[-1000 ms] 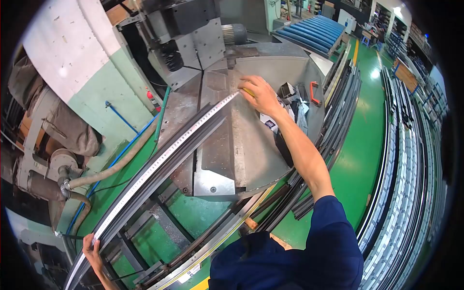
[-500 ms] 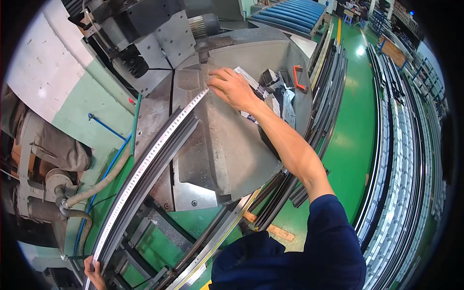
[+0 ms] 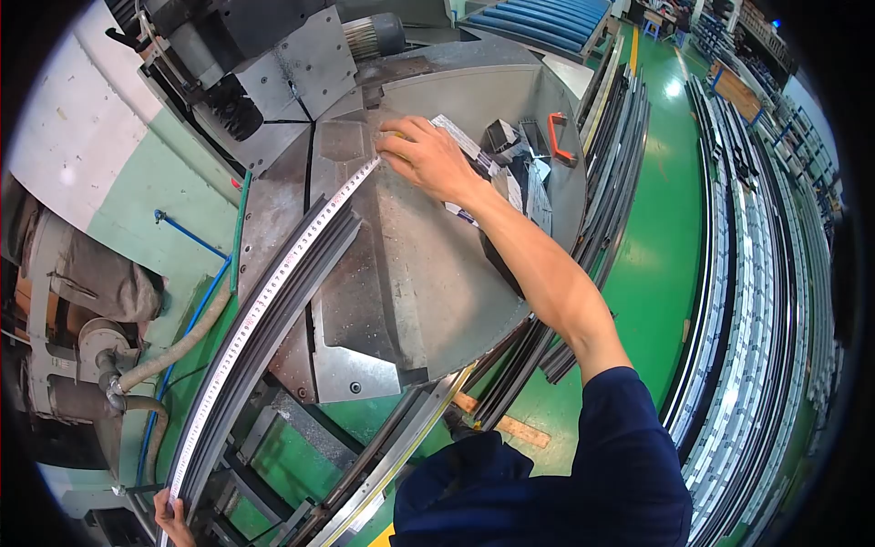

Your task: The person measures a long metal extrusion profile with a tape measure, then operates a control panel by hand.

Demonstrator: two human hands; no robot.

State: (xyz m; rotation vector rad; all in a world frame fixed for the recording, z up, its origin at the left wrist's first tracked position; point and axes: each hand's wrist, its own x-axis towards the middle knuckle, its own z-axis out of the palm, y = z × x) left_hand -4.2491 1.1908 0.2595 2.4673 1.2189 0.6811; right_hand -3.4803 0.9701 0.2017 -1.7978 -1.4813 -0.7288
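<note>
Left hand (image 3: 171, 518), lower left, and right hand (image 3: 433, 164), upper centre, are closed on the tape (image 3: 263, 299); it is laid along the profiles (image 3: 305, 278), no mark on them being seen.

Right grip (image 3: 428, 161) farther from red handle (image 3: 553, 137)

From my feed, the right hand (image 3: 424, 159) over the machine table (image 3: 351, 319) hides most of the tape case (image 3: 398, 135). Below and left of the table, the picture's bottom edge cuts off the left hand (image 3: 173, 518) and the dark profiles (image 3: 284, 305); I can't read the tape strip (image 3: 260, 303) there. Beyond the table, the top edge crops the blue rollers (image 3: 538, 25).
</note>
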